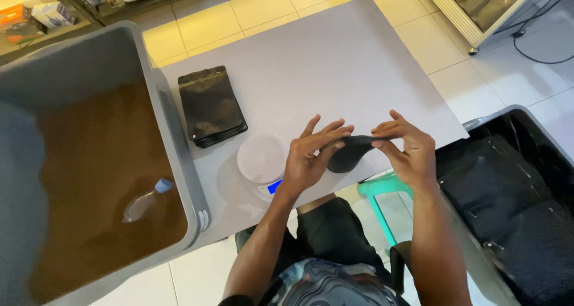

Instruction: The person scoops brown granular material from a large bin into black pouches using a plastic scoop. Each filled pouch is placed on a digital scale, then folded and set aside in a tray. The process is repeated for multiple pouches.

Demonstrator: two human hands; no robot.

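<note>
While both forearms reach out over the near edge of the white table (335, 55), the left hand (308, 159) and right hand (406, 147) pinch a small black plastic pouch (350, 153) between them, fingers curled on its mouth, thumbs beneath. Just left sits a round white digital scale (262, 159) with a blue display. Beyond it lies a stack of glossy black flat pouches (210, 105), beside a grey bin (173, 126) of brown powder.
</note>
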